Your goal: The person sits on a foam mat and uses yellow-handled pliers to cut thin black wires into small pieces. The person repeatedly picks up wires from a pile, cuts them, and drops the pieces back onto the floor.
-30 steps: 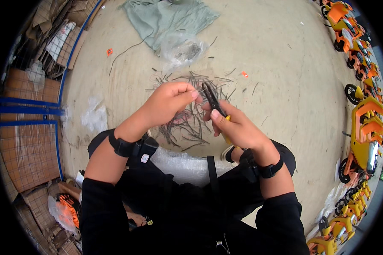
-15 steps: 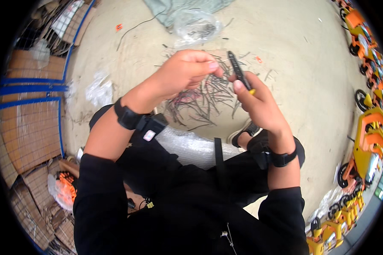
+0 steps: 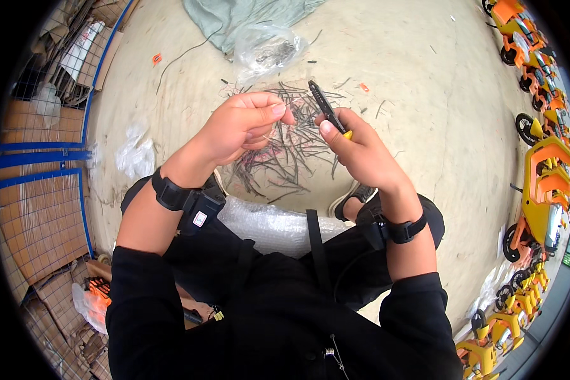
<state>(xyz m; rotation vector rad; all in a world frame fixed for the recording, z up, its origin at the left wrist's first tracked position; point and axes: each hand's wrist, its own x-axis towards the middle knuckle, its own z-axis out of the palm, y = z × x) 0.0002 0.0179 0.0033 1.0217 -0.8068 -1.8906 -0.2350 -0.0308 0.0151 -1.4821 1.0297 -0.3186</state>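
Observation:
My left hand (image 3: 246,124) is closed in a pinch on a thin wire (image 3: 296,100), which reaches toward the tip of the pliers. In my right hand (image 3: 354,144) I hold black-jawed pliers (image 3: 320,97) with a yellow handle, angled up and to the left; whether the wire touches their jaws is too small to tell. Beneath both hands lies a scattered heap of short dark wire pieces (image 3: 291,152), with pinkish bits among them, on the concrete floor (image 3: 437,114).
Bubble wrap (image 3: 266,221) lies between my legs. Ahead are a clear plastic bag (image 3: 266,52) and a green sheet (image 3: 247,16). A blue mesh cage with cardboard (image 3: 44,221) stands left, crumpled plastic (image 3: 136,152) beside it. Small yellow-orange two-wheelers (image 3: 538,190) line the right.
Both hands and the pliers sit higher in view than a second ago, with a wider gap between left fingers and pliers' tip. The whole view has shifted as my head moved.

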